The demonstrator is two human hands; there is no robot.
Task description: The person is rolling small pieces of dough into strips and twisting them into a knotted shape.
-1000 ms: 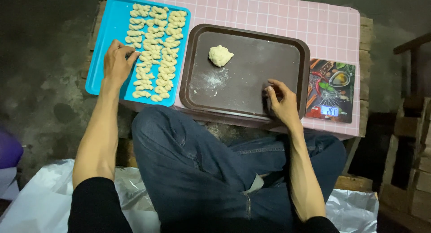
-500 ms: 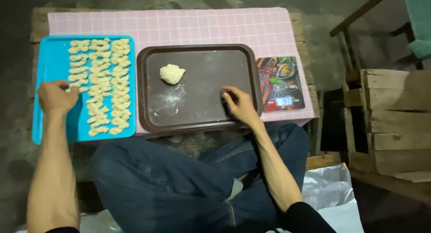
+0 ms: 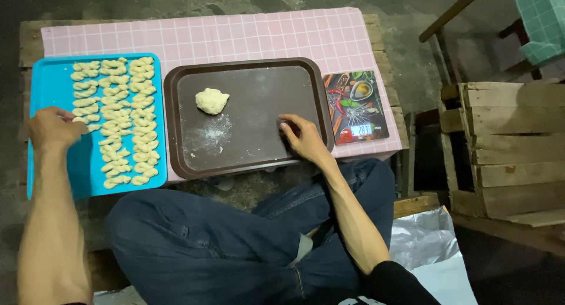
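Seen from above, a seated person's left hand (image 3: 52,130) rests on a blue tray (image 3: 59,170) at the pink cloth's (image 3: 247,37) left edge, fingers curled near rows of shaped dough pieces (image 3: 118,120); whether it grips one cannot be told. The right hand (image 3: 306,139) lies loosely open, empty, on a brown tray's (image 3: 253,134) right side. A dough lump (image 3: 212,100) sits near that tray's far left corner. A kitchen scale (image 3: 356,107) occupies the cloth's right edge.

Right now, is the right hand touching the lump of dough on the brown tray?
Apart. The head view shows the right hand resting on the brown tray near its right edge, with bare tray between it and the lump of dough.
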